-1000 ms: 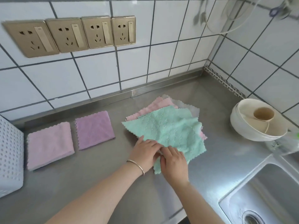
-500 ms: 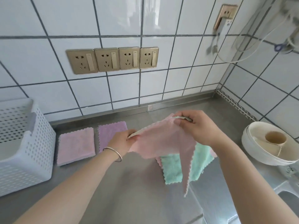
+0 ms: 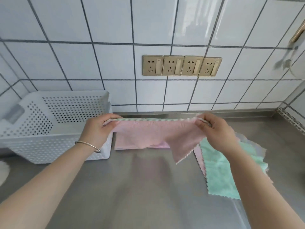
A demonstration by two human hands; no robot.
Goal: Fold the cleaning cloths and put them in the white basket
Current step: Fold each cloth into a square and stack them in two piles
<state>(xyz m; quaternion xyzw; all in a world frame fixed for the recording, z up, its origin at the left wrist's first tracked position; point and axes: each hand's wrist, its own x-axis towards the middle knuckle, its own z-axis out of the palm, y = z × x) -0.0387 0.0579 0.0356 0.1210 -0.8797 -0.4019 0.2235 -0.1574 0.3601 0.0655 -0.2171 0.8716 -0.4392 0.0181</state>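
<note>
The white basket (image 3: pixel 54 129) is sitting on the steel counter (image 3: pixel 148 187) at my far left, pushed up near the tiled wall (image 3: pixel 115 30), and I cannot tell from here what is lying inside it. My left hand (image 3: pixel 97 129), with a thin bangle (image 3: pixel 88 145) circling its wrist, is hovering just in front of the basket's right end, its fingers (image 3: pixel 109 123) pinching one top corner of a pink cloth (image 3: pixel 153 134). I am holding that cloth stretched out above the counter, its upper edge pulled level and its lower part hanging in a loose point. Behind it, folded cloths (image 3: pixel 158 145) are lying on the counter, mostly hidden. Four gold sockets (image 3: pixel 181 65) are sitting in a row on the wall above. My right hand (image 3: pixel 216 131) is gripping the cloth's other top corner. Beneath that wrist, a green cloth (image 3: pixel 219 172) is lying flat on top of a small pile of unfolded cloths on the counter.
</note>
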